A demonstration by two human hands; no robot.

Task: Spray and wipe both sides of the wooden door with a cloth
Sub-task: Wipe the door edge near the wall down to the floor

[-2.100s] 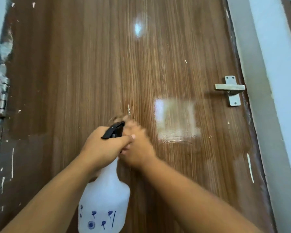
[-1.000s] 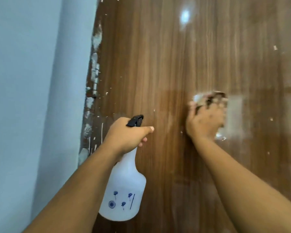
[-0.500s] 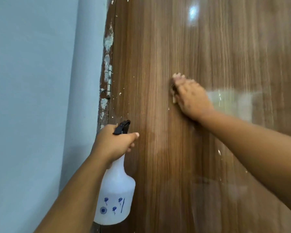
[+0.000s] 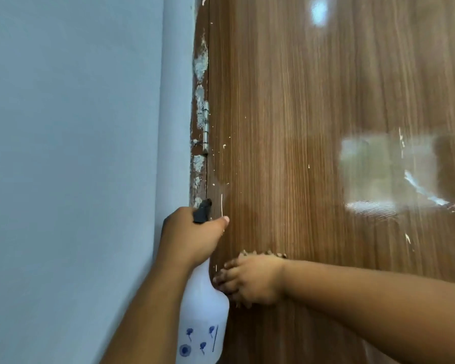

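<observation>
The brown wooden door (image 4: pixel 313 127) fills the right of the view, glossy, with white paint specks. My left hand (image 4: pixel 192 237) grips the neck of a white spray bottle (image 4: pixel 202 319) with a black trigger head (image 4: pixel 202 211), held beside the door's hinge edge. My right hand (image 4: pixel 250 279) presses a cloth (image 4: pixel 263 254) flat against the door, low and close to the bottle. Most of the cloth is hidden under the hand; only a frayed brownish edge shows above the knuckles.
A pale blue wall (image 4: pixel 76 153) takes up the left half. The brown door frame (image 4: pixel 199 88) has chipped paint, and a metal hinge (image 4: pixel 206 127) sits on it. A bright window reflection (image 4: pixel 384 174) lies on the door's right part.
My right hand has slid the cloth down and left across the door, from mid-height to beside the bottle. The view has turned left; the door handle is out of sight.
</observation>
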